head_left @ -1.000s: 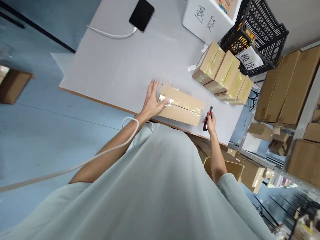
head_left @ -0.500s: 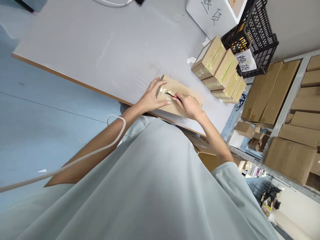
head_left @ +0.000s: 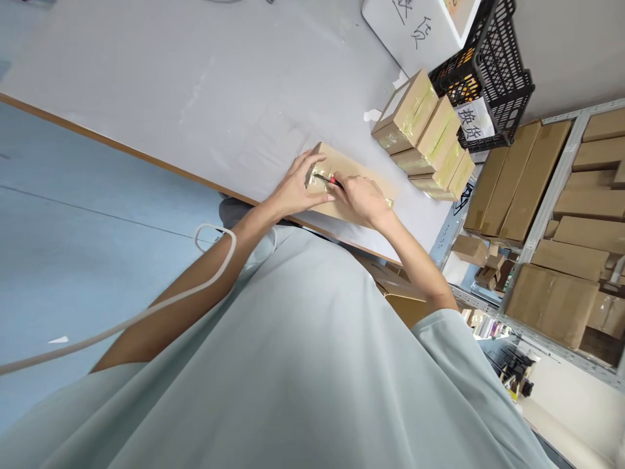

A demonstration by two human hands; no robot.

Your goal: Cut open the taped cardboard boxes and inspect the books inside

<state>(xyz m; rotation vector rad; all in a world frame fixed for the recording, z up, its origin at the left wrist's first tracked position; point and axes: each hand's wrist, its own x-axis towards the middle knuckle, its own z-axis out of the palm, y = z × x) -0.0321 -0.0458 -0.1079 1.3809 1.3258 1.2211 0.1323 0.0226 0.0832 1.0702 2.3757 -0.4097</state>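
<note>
A long cardboard box (head_left: 364,179) sealed with clear tape lies near the front edge of the grey table (head_left: 219,85). My left hand (head_left: 295,189) presses flat on the box's left end. My right hand (head_left: 361,198) rests on top of the box and grips a red and black utility knife (head_left: 328,178). The knife's tip touches the tape seam close to my left fingers.
Several small taped cardboard boxes (head_left: 424,133) sit in a row behind the long box. A black plastic crate (head_left: 493,78) and a white container (head_left: 415,29) with handwriting stand at the back. Metal shelving (head_left: 551,215) with cartons is to the right. A white cable (head_left: 146,312) hangs by my left arm.
My right hand brought the knife from the box's right end onto its top, and the blade has slid left along the seam. My left hand has stayed on the box.
</note>
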